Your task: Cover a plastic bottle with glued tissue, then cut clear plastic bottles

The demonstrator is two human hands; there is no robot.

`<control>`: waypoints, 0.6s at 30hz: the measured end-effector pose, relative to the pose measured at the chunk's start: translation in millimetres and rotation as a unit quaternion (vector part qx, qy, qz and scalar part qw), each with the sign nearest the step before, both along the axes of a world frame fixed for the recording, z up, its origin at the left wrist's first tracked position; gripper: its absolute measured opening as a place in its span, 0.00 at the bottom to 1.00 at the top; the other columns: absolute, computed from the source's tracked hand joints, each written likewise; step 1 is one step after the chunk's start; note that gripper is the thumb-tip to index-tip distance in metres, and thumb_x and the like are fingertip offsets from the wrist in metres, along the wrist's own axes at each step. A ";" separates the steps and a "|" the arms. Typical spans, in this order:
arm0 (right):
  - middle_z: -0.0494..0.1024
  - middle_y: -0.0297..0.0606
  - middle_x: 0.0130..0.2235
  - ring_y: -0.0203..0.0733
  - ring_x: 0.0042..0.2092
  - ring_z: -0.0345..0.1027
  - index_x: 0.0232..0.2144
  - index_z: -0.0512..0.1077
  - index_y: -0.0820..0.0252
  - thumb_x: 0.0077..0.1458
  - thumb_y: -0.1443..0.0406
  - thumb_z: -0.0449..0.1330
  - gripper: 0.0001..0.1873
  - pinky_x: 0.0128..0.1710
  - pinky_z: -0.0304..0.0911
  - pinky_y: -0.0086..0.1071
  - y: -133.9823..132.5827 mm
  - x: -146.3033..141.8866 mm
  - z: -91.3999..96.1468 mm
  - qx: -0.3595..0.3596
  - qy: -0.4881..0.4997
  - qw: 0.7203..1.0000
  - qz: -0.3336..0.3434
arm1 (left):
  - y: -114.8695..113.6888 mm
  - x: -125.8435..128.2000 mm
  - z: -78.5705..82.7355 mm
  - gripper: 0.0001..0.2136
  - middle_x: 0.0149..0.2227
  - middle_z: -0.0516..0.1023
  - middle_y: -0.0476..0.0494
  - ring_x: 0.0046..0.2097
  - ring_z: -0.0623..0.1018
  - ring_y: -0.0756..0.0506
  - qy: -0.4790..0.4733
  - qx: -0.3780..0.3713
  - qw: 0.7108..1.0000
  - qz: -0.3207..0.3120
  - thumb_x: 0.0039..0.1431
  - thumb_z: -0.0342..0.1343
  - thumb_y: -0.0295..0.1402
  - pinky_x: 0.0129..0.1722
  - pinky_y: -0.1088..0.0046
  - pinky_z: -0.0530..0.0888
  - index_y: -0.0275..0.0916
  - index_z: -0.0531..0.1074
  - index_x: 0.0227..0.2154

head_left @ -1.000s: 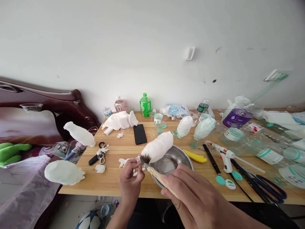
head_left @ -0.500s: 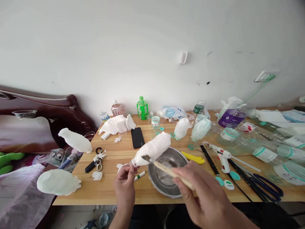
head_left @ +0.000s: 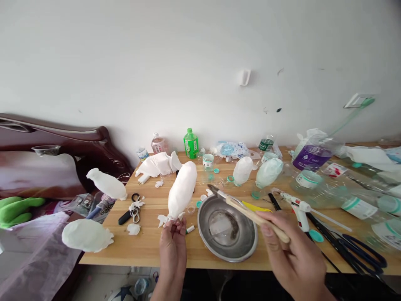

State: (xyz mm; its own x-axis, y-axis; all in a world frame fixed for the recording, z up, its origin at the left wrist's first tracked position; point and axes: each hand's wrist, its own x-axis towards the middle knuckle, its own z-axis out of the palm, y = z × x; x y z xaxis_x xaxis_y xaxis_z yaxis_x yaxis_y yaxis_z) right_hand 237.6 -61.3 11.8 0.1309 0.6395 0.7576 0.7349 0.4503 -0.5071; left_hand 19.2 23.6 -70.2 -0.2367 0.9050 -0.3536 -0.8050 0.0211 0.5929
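Observation:
My left hand (head_left: 174, 244) grips a bottle covered in white paper (head_left: 183, 188) by its narrow lower end, holding it nearly upright above the table. In my right hand (head_left: 291, 251) is a paintbrush (head_left: 242, 210), pinched by its pale wooden handle. Its dark bristles hang over the far rim of a metal bowl (head_left: 205, 240), apart from the bottle. Some liquid and a pale piece lie in the bowl. Torn white paper (head_left: 133, 229) and a green-and-white marker (head_left: 190, 229) are near my left hand.
More paper-covered bottles (head_left: 87, 235) stand at the left edge and back. A paper pile (head_left: 158, 164) and a green bottle (head_left: 191, 144) are behind. On the right lie a glue gun (head_left: 300, 209), scissors (head_left: 363, 253) and clear plastic bottles (head_left: 359, 207).
My left hand has swung the paper-covered bottle from slanting over the bowl to nearly upright, further left. The brush has come off the bottle and moved right, over the bowl.

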 end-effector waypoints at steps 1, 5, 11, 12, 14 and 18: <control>0.75 0.40 0.40 0.40 0.40 0.71 0.48 0.70 0.59 0.60 0.72 0.56 0.13 0.40 0.68 0.30 -1.9 6.3 -2.5 -0.008 -0.005 1.000 -0.024 | 0.1 -1.7 2.0 0.06 0.24 0.68 0.52 0.28 0.70 0.54 -0.005 0.003 1.000 -0.003 0.53 0.59 0.29 0.47 0.69 0.78 0.36 0.70 0.23; 0.76 0.40 0.40 0.43 0.40 0.74 0.46 0.70 0.56 0.61 0.68 0.55 0.11 0.41 0.70 0.34 -6.9 20.0 -13.4 -0.057 -0.027 0.996 -0.061 | -1.1 -3.7 11.3 0.08 0.23 0.66 0.53 0.27 0.68 0.54 -0.026 0.006 0.999 -0.019 0.57 0.56 0.28 0.45 0.71 0.78 0.36 0.68 0.23; 0.78 0.41 0.38 0.47 0.42 0.75 0.44 0.71 0.56 0.62 0.65 0.55 0.09 0.43 0.71 0.37 -14.1 26.7 -19.7 -0.082 -0.017 0.990 -0.112 | -11.6 10.1 18.5 0.13 0.20 0.61 0.55 0.22 0.63 0.57 -0.070 -0.032 0.995 -0.070 0.61 0.50 0.22 0.40 0.74 0.80 0.36 0.65 0.20; 0.78 0.41 0.38 0.47 0.41 0.75 0.44 0.71 0.56 0.62 0.64 0.56 0.09 0.42 0.71 0.37 -16.2 29.2 -20.3 -0.083 -0.013 0.989 -0.121 | -13.9 12.3 19.7 0.14 0.20 0.60 0.56 0.21 0.62 0.57 -0.075 -0.039 0.994 -0.074 0.61 0.49 0.20 0.40 0.74 0.80 0.36 0.64 0.20; 0.78 0.40 0.38 0.46 0.40 0.75 0.43 0.72 0.56 0.62 0.62 0.56 0.09 0.41 0.71 0.36 -21.1 34.3 -22.1 -0.090 -0.004 0.987 -0.136 | -17.6 15.0 23.1 0.15 0.21 0.61 0.56 0.21 0.63 0.58 -0.081 -0.056 0.993 -0.072 0.62 0.47 0.19 0.41 0.75 0.80 0.36 0.64 0.20; 0.79 0.38 0.39 0.40 0.36 0.75 0.42 0.73 0.55 0.62 0.60 0.55 0.10 0.31 0.71 0.28 -29.5 38.4 -30.2 -0.144 0.011 0.981 -0.131 | -19.4 14.2 32.0 0.16 0.22 0.63 0.54 0.21 0.65 0.58 -0.112 -0.108 0.987 -0.039 0.64 0.43 0.18 0.39 0.78 0.81 0.36 0.64 0.22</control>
